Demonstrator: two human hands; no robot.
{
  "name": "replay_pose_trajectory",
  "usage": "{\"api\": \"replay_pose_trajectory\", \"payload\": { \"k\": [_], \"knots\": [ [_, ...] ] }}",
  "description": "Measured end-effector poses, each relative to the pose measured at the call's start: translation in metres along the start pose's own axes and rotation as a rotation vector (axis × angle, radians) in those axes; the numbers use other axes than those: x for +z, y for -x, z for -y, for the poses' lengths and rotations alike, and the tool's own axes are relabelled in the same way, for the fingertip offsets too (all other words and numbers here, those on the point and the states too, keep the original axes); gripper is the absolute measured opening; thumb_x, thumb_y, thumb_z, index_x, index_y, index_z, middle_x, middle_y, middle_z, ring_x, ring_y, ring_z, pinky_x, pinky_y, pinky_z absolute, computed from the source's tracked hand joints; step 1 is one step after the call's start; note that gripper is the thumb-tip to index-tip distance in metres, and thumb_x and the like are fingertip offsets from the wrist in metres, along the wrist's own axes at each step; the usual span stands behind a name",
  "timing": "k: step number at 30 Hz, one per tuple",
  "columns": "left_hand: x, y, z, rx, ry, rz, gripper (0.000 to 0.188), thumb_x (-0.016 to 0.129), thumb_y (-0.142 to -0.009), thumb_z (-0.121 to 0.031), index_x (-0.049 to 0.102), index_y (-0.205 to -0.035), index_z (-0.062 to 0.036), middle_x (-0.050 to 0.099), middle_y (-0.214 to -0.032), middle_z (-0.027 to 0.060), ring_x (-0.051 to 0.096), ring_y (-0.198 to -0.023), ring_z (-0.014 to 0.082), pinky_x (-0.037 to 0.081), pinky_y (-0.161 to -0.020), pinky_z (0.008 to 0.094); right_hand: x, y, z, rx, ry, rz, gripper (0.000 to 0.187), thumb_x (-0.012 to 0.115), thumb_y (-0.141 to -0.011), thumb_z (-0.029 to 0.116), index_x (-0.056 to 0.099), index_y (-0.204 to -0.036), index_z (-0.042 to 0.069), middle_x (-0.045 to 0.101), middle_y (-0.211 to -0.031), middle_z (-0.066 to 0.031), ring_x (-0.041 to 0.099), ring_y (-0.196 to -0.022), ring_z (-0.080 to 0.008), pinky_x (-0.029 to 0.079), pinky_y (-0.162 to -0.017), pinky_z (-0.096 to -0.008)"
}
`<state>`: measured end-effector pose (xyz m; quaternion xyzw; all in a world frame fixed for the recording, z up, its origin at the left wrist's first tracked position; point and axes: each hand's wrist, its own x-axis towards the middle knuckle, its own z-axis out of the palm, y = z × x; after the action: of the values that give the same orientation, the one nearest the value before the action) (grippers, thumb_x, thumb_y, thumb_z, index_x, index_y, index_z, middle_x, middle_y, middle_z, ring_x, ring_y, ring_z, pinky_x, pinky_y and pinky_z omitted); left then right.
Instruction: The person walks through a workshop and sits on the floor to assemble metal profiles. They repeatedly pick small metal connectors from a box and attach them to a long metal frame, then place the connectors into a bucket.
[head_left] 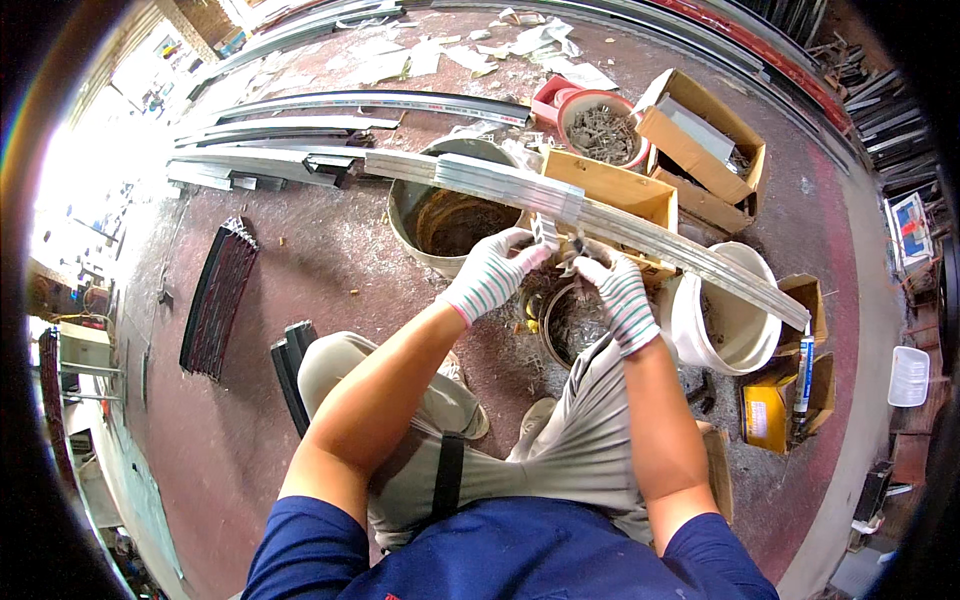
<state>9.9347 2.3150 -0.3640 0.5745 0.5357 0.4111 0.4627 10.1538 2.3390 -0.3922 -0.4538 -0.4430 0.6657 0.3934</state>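
Left hand: the left hand, in a striped white glove, reaches up to the bar's near edge; its fingers are curled and pinch a small metal piece that sits against the bar.
Right hand: the right hand, gloved the same, is just beside the left; its fingers are closed round something small and dark at the bar's underside (what it is cannot be told).
Bar: a long pale aluminium bar runs across the scene from upper left down to lower right, over the buckets and boxes; it lies just beyond both sets of fingertips, touching them at its near edge, and the hands meet near its middle.
Metal piece: held upright between the left thumb and forefinger, its top against the bar.
Grey bucket: a grey bucket with a rusty inside stands under the bar, left of the hands.
White bucket: a white bucket stands right of the right hand, below the bar's lower end.
Bowl: a round tub of small metal parts lies on the floor directly beneath the hands, between the person's knees.
Red bowl: a red-rimmed bowl of screws sits beyond the bar, next to open cardboard boxes.
Floor: dark red floor, with more profiles lying well away at the upper left.
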Motion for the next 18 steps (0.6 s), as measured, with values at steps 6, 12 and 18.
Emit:
{"api": "replay_pose_trajectory", "payload": {
  "k": [6,12,18],
  "knots": [
    [0.006,0.013,0.016,-0.047,0.118,-0.041,0.031,0.065,-0.099,-0.021,0.064,-0.121,0.0007,0.069,-0.104,0.0033,0.06,-0.093,0.0081,0.049,-0.085,0.0245,0.007,0.003,-0.005,-0.15,0.615,-0.111,0.051,0.076,-0.08,0.025,0.064,-0.125,0.003,0.073,-0.1,-0.0121,0.067,-0.09,-0.0205,0.053,-0.087,-0.0335],
    [0.015,0.009,0.021,-0.022,0.088,-0.031,0.032,0.064,-0.099,-0.022,0.065,-0.118,0.0031,0.069,-0.106,0.0039,0.059,-0.097,0.0083,0.047,-0.089,0.025,0.004,0.002,-0.008,-0.088,0.442,-0.205,0.048,0.076,-0.083,0.018,0.062,-0.124,-0.003,0.073,-0.103,-0.0131,0.067,-0.091,-0.0194,0.053,-0.087,-0.031],
    [0.028,0.011,0.014,-0.055,0.084,0.075,0.034,0.064,-0.099,-0.023,0.064,-0.12,0.0032,0.068,-0.108,0.0043,0.058,-0.099,0.0086,0.047,-0.091,0.0255,0.017,0.021,-0.012,-0.247,0.58,-0.15,0.06,0.07,-0.087,0.016,0.05,-0.14,-0.003,0.067,-0.121,-0.0205,0.066,-0.107,-0.0242,0.049,-0.097,-0.033]
  ]
}}
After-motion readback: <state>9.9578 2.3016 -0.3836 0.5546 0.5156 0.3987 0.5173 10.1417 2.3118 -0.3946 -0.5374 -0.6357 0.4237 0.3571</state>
